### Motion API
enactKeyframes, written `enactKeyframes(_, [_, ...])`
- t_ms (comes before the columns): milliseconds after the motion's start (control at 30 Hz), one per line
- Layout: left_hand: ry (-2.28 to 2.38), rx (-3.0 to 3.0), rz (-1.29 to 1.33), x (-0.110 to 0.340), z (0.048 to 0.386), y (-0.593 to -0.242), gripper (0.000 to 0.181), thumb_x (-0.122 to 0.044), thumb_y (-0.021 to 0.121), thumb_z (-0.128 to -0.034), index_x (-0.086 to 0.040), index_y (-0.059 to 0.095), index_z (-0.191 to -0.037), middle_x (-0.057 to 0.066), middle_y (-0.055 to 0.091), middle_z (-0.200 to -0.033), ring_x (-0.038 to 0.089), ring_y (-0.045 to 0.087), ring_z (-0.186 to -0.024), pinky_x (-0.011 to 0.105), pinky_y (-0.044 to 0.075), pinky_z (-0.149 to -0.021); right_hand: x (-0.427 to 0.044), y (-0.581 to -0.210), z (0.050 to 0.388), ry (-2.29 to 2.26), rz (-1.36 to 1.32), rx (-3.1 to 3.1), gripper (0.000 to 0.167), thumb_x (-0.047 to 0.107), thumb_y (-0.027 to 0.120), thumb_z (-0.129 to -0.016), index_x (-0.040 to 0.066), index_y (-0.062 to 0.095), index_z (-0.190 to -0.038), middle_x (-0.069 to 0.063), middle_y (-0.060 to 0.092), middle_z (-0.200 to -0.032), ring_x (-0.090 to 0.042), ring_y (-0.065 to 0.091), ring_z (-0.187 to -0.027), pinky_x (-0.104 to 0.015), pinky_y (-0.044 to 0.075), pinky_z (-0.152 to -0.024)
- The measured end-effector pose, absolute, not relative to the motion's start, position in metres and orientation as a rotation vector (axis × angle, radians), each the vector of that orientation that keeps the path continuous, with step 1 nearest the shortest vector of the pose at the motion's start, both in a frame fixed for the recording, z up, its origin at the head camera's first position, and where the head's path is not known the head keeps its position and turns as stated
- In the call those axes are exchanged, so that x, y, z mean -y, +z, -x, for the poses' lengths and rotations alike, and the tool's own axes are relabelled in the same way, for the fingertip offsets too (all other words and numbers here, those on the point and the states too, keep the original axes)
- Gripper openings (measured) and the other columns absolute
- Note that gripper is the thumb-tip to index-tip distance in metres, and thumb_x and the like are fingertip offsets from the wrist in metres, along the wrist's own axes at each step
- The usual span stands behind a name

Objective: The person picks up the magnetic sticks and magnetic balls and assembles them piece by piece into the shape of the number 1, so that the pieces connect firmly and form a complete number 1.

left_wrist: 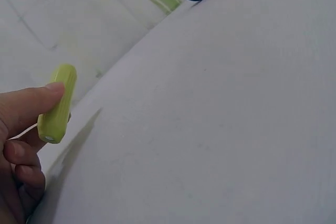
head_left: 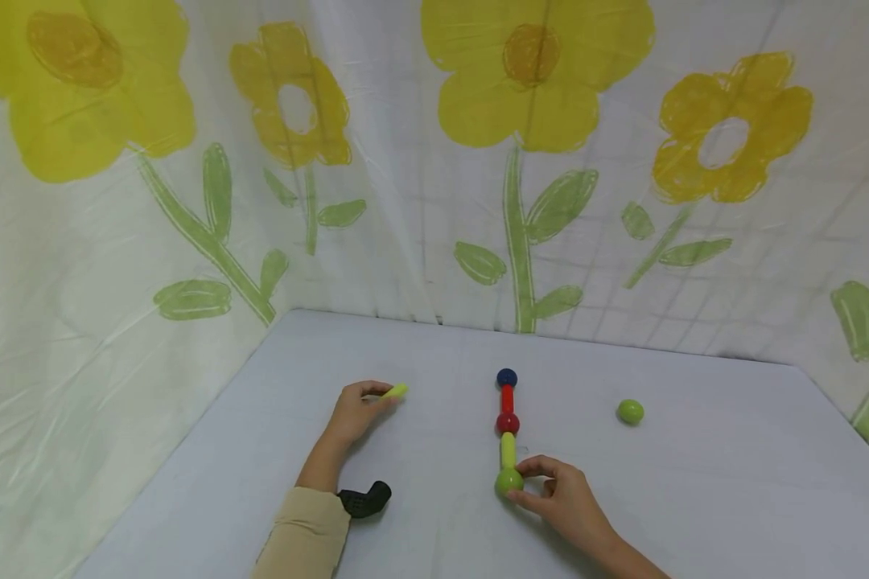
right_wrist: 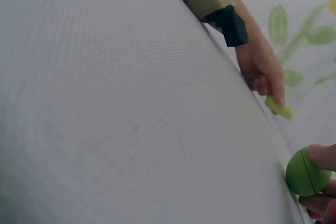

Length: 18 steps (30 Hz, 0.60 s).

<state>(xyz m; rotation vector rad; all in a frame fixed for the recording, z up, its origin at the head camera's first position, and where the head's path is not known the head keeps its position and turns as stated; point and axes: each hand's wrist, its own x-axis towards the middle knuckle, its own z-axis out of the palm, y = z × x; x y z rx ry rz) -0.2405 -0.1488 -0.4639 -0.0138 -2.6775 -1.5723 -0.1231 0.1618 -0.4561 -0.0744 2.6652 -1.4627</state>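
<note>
My left hand [head_left: 358,414] pinched a lime rod [left_wrist: 56,114] over the worktop [head_left: 434,515] and my right hand [head_left: 568,503] gripped the green ball [head_left: 508,483] ending the chain [head_left: 508,424], both likely light, stiff, slickish, so round the middle seemed best.

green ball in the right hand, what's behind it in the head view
Beyond the green ball, a yellow-green rod, red ball, red rod and blue ball run in line. What the ball covers of the table can't be seen.
</note>
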Motion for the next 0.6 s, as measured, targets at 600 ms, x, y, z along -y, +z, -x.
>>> enactKeyframes(600, [-1.882, 2.537, -0.185, 0.137, 0.241, -0.456, 0.032, -0.019, 0.065, -0.0866, -0.002, 0.064, -0.114, 0.013, 0.063, -0.111, 0.015, 0.053, -0.092, 0.022, 0.041, -0.069, -0.164, -0.455, 0.125, -1.535, 0.066, -2.593, 0.042, 0.027, 0.081, -0.069, 0.005, 0.065, -0.101, -0.009, 0.068, -0.102, -0.003, 0.034, -0.048, -0.017, 0.029, -0.045])
